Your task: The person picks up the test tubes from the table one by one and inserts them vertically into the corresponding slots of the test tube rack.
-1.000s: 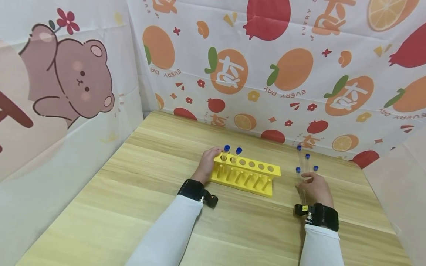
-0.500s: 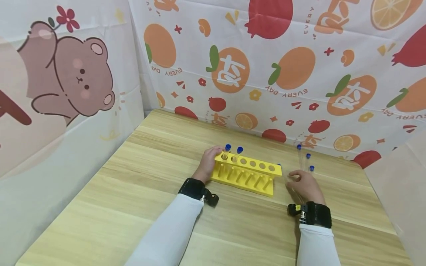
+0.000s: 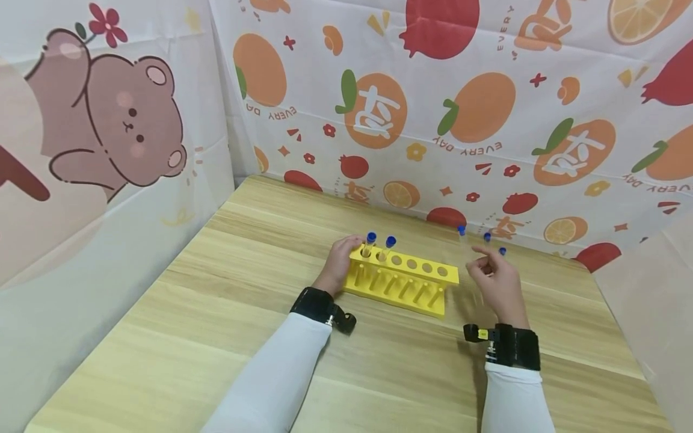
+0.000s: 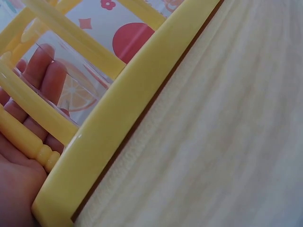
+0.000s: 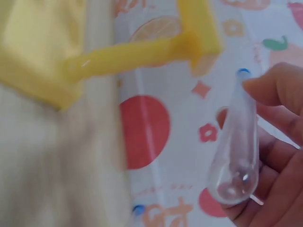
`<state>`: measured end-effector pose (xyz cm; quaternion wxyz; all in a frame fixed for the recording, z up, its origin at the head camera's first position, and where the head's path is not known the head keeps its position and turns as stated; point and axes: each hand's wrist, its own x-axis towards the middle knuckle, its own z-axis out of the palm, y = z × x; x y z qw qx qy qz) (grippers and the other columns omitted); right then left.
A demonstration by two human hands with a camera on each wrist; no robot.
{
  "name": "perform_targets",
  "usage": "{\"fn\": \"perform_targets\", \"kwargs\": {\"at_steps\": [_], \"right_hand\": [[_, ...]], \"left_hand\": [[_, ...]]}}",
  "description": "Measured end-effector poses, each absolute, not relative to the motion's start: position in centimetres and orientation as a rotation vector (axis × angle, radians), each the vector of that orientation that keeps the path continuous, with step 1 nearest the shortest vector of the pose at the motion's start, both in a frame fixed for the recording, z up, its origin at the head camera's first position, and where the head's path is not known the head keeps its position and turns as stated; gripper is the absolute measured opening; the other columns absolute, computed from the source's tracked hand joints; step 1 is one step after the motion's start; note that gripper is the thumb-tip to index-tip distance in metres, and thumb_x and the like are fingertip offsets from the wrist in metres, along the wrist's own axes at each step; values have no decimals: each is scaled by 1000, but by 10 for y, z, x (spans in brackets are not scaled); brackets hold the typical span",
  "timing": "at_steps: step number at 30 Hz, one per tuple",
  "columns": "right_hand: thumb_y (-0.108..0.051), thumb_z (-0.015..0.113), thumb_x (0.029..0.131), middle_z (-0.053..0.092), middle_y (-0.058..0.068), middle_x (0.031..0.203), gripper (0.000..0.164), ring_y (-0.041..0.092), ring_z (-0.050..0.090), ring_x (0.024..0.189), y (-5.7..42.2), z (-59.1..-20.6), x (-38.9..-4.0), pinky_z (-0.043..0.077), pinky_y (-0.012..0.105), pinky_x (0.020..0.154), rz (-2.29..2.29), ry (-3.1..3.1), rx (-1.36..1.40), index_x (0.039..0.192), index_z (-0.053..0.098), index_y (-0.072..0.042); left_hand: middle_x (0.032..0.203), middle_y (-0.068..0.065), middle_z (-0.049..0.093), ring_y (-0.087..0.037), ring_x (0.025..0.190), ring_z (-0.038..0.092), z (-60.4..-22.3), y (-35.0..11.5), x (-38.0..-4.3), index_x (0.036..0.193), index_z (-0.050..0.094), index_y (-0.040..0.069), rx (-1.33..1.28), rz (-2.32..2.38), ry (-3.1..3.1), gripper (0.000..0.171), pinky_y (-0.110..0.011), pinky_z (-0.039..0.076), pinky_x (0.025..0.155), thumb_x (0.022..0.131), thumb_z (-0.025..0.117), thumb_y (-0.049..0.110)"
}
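At the left end of the yellow test tube rack (image 3: 403, 264), my left hand (image 3: 337, 264) grips its side. From the left wrist view, the fingers (image 4: 52, 80) wrap behind the rack's posts. Two blue-capped test tubes stand in the rack's leftmost holes, one of them a tube (image 3: 382, 254) in the second hole. My right hand (image 3: 498, 279) pinches a clear test tube (image 5: 236, 156) between thumb and fingers, just right of the rack. Its blue cap (image 3: 461, 230) points up and away, and its rounded bottom faces the right wrist camera.
More blue-capped tubes lie beyond my right hand, with one cap (image 3: 487, 237) and another cap (image 3: 502, 251) showing; the hand covers part of them. A fruit-print cloth (image 3: 379, 120) hangs behind the wooden table (image 3: 243, 270), and a bear-print cloth (image 3: 130, 120) hangs at the left.
My right hand has picked a tube out of the group on the right, moved left toward the rack and raised the tube more upright. The left hand keeps its grip on the rack.
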<state>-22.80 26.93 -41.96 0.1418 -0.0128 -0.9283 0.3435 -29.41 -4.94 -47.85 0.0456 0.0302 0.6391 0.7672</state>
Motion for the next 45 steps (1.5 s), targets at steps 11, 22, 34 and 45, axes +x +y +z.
{"fn": "perform_targets", "kwargs": {"at_steps": [11, 22, 34, 45], "right_hand": [[-18, 67, 92, 67, 0, 92, 52, 13, 61, 71, 245, -388, -216, 48, 14, 63, 1266, -2343, 86, 141, 51, -27], [4, 66, 87, 65, 16, 103, 81, 20, 71, 82, 202, -380, -212, 56, 20, 73, 1600, -2164, 309, 152, 29, -26], [2, 61, 92, 62, 23, 99, 66, 19, 69, 91, 175, -378, -230, 57, 25, 78, 1531, -2175, 518, 148, 33, -20], [-18, 55, 100, 69, 13, 102, 30, 23, 68, 101, 160, -380, -234, 52, 21, 90, 1506, -2264, 517, 128, 48, -8]], "left_hand": [[118, -15, 64, -21, 111, 57, -481, -50, -295, 116, 65, -4, 101, 2364, 1928, 39, -38, 42, 105, 93, 44, 20], [122, -18, 64, -25, 116, 57, -480, -52, -295, 117, 64, -4, 107, 2352, 1965, 40, -40, 41, 108, 94, 43, 20], [116, -16, 65, -23, 111, 58, -480, -48, -294, 112, 66, -4, 138, 2363, 1956, 39, -40, 41, 106, 92, 42, 20], [109, -11, 65, -17, 103, 59, -479, -49, -295, 111, 65, -3, 134, 2348, 1960, 37, -33, 45, 99, 93, 42, 20]]}}
